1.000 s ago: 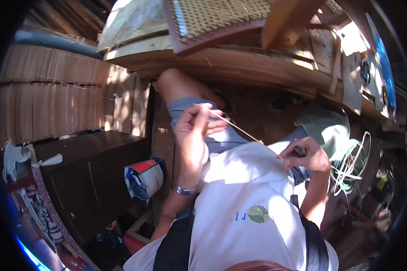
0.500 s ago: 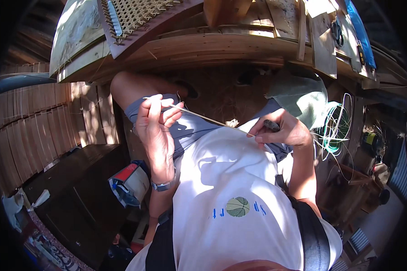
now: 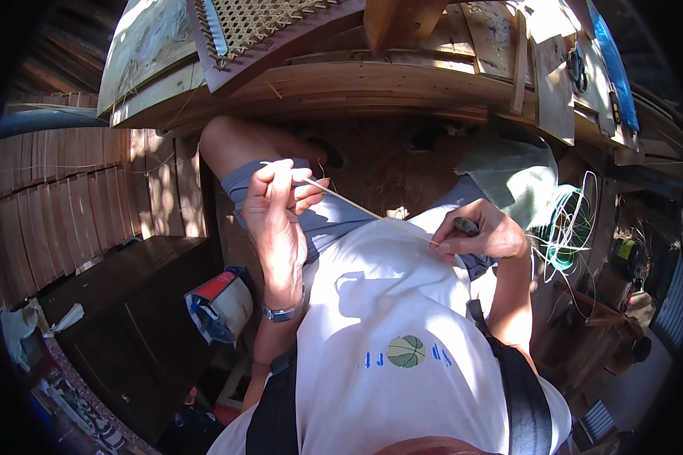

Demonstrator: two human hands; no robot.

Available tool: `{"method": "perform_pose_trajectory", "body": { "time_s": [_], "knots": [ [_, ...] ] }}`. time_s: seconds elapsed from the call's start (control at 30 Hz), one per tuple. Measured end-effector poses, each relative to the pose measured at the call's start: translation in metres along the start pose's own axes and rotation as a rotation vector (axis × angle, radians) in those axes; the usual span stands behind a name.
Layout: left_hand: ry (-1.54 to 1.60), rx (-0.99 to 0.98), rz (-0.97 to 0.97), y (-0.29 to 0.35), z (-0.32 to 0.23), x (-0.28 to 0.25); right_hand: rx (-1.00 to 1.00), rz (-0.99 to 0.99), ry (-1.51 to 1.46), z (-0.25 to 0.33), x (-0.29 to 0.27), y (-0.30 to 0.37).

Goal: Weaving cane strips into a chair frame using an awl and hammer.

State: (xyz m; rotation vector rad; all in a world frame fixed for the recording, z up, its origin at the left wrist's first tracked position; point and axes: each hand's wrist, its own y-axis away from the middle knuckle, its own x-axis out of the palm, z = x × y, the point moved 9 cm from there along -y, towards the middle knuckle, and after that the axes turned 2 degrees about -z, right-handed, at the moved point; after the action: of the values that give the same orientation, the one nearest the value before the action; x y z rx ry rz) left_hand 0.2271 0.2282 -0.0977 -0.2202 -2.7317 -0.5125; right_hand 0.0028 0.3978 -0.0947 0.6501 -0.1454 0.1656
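Our view has swung right since a second ago; our left hand (image 3: 276,224) and right hand (image 3: 497,233) pinch a thin pale strand (image 3: 360,207), the right gripping a dark rounded object (image 3: 467,226)

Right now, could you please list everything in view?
workbench: 1, brown, ahead
woven panel: 1, tan, on workbench
looped tool: 1, dark, workbench's right
strip: 1, cream, centre
tool: 1, dark, in right hand
cloth: 1, pale green, right
strand tangle: 1, mostly white, right
bag: 1, multicoloured, left
cabinet: 1, brown, left
boards: many, brown, left
clutter: count unclear, dark, far right
shirt: 1, white, worn
wristwatch: 1, silver, left forearm
left hand: 1, bare, on strip
right hand: 1, bare, on strip
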Motion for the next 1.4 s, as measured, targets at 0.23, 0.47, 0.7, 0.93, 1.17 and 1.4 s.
{"method": "perform_pose_trajectory", "body": {
  "time_s": [0.23, 0.47, 0.7, 0.93, 1.17, 1.4],
  "knots": [
    [-0.015, -0.311, 0.258, 0.032, 0.030, 0.046, -0.118, -0.044, 0.054, 0.005, -0.004, 0.005],
    [0.270, -0.213, 0.201, 0.022, 0.019, 0.075, -0.011, -0.309, 0.025, -0.007, -0.031, 0.024],
    [-0.121, -0.256, 0.530, 0.033, 0.039, 0.117, -0.283, -0.597, 0.346, 0.030, -0.081, 0.034],
    [-0.052, -0.202, 0.326, 0.020, 0.024, 0.113, 0.074, -1.705, 1.016, 0.068, -0.409, 0.123],
    [-0.065, -0.083, 0.212, 0.026, 0.007, 0.093, -0.085, -1.497, 1.056, 0.038, -0.512, 0.088],
    [-0.049, -0.065, 0.142, 0.022, -0.004, 0.083, -0.520, -0.970, 0.170, 0.023, -0.218, 0.100]
  ]
}}
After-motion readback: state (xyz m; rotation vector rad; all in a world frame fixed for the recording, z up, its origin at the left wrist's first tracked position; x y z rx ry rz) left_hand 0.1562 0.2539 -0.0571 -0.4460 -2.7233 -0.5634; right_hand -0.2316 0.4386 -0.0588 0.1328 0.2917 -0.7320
